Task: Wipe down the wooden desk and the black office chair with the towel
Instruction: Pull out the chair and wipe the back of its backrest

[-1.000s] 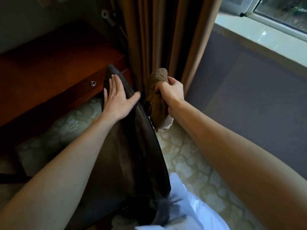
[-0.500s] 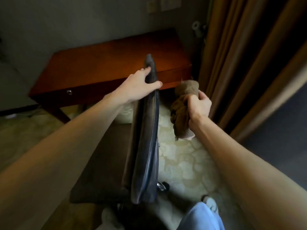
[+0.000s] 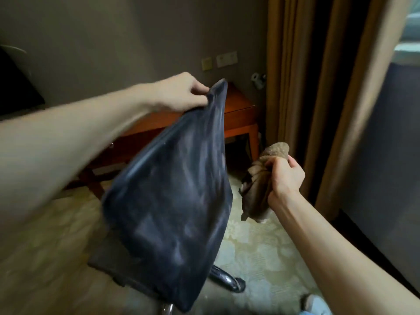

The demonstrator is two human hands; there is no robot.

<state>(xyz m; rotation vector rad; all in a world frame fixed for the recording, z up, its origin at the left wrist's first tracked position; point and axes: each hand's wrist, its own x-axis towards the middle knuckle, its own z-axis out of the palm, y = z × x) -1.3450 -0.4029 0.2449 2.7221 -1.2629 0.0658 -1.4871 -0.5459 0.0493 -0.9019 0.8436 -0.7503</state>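
The black office chair [image 3: 172, 201] fills the middle of the view, its broad backrest turned toward me and blurred. My left hand [image 3: 181, 94] grips the top edge of that backrest, fingers curled over it. To the right of the chair, apart from it, my right hand [image 3: 284, 178] holds the bunched brown towel [image 3: 259, 187], which hangs down from my fist. The wooden desk [image 3: 238, 110] stands behind the chair against the wall, mostly hidden by the backrest and my left arm.
Brown curtains [image 3: 295, 87] hang at the right, close to the desk's end. A chrome chair leg with a castor [image 3: 229, 280] sticks out over the patterned carpet [image 3: 261, 246]. A dark panel [image 3: 386, 178] stands at far right, and wall sockets [image 3: 218, 61] above the desk.
The chair has swung round so its backrest now faces me broadside instead of edge-on. My left hand stayed on its top edge. The towel hand dropped lower and to the right.
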